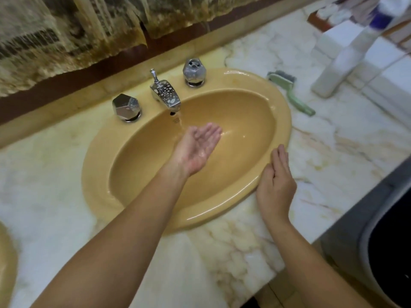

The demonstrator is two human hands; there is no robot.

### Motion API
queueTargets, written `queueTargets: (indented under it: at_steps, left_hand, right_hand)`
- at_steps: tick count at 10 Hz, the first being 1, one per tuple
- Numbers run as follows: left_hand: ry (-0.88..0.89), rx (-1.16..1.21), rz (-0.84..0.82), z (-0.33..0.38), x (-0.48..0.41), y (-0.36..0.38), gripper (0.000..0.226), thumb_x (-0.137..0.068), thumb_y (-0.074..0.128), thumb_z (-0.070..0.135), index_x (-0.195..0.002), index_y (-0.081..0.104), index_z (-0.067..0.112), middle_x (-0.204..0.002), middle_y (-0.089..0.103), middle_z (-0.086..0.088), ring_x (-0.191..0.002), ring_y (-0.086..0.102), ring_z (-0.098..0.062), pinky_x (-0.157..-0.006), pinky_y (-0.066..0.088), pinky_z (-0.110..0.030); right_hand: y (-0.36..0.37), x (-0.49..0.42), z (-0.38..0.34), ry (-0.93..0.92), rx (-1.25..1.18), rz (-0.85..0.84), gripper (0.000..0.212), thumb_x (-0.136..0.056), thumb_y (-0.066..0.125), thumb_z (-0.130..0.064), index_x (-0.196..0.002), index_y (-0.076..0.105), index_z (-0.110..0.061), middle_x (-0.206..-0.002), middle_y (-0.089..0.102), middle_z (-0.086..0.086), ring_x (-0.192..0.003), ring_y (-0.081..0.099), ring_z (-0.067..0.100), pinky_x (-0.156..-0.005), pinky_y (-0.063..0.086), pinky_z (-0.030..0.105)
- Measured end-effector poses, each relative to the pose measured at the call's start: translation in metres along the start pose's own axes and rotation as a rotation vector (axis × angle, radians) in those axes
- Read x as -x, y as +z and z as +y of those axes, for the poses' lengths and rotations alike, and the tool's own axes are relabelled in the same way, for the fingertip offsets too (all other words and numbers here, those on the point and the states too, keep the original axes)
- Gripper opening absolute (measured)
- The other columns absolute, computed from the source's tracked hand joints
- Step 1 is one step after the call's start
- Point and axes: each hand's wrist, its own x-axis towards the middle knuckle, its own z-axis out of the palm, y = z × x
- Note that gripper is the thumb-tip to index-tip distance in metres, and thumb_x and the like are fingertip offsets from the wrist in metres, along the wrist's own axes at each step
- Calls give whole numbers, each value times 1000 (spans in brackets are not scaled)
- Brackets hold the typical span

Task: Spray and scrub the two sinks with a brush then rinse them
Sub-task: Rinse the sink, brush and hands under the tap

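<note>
A yellow oval sink (278,121) is set in the marble counter. Water runs from its chrome tap (165,94) into the bowl. My left hand (196,146) is cupped palm-up in the bowl, just right of the stream, and holds nothing. My right hand (277,182) lies flat with straight fingers on the sink's right rim. A green scrub brush (293,94) lies on the counter right of the sink. A white spray bottle (347,54) stands behind it. The rim of a second yellow sink (6,263) shows at the far left edge.
Two faceted chrome knobs (126,107) (194,71) flank the tap. White boxes (378,54) sit at the back right. A dark bin (387,258) stands below the counter's right edge. A stained mirror runs along the back wall.
</note>
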Motion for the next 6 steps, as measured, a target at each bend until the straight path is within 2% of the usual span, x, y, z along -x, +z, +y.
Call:
queueTargets:
  at_steps: [1, 2, 3, 4, 5, 6]
  left_hand:
    - [327, -1192, -146, -57, 39, -11, 38, -107, 36, 36, -102, 71, 21, -100, 76, 2, -96, 71, -25, -85, 56, -33]
    - [616, -1946, -330, -75, 61, -37, 43, -108, 27, 48, -144, 46, 32, -118, 69, 3, -104, 62, -33, -86, 49, -42]
    - [511, -1971, -352, -63, 64, -60, 55, -104, 17, 59, -157, 21, 45, -135, 64, 9, -111, 61, -28, -92, 48, -41]
    - [359, -1983, -361, -55, 64, -65, 63, -99, 8, 67, -157, 23, 48, -137, 62, 13, -118, 59, -25, -96, 45, -38]
    - [281, -1975, -316, -55, 64, -66, 73, -92, 6, 72, -157, 27, 45, -150, 52, 14, -133, 51, -22, -106, 39, -37]
    - [271, -1939, -291, -56, 64, -66, 75, -90, 5, 74, -156, 28, 47, -148, 53, 17, -132, 51, -21, -107, 40, -38]
  right_hand:
    - [0, 10, -7, 70, -48, 40, 43, -104, 38, -3, -146, 50, -7, -159, 37, -3, -138, 33, -7, -100, 21, -5]
    - [4, 27, -10, 87, 2, -4, 48, -106, 36, -9, -154, 37, -11, -165, 22, -7, -140, 23, -10, -104, 18, -3]
    - [13, 36, -10, -37, 197, -175, 63, -105, 43, -22, -160, 16, -7, -168, -11, 2, -155, -7, 15, -124, 5, 26]
    - [21, 5, -4, -116, 528, -272, 66, -99, 47, -25, -156, 23, 0, -166, -16, 14, -150, -20, 40, -122, -4, 45]
    - [16, -53, -4, -80, 662, -314, 61, -97, 43, -17, -154, 27, -2, -166, -17, 9, -149, -17, 44, -122, 1, 43]
    - [7, -89, -2, -108, 655, -381, 61, -99, 39, -14, -157, 21, -8, -166, -18, 10, -151, -13, 43, -121, 12, 45]
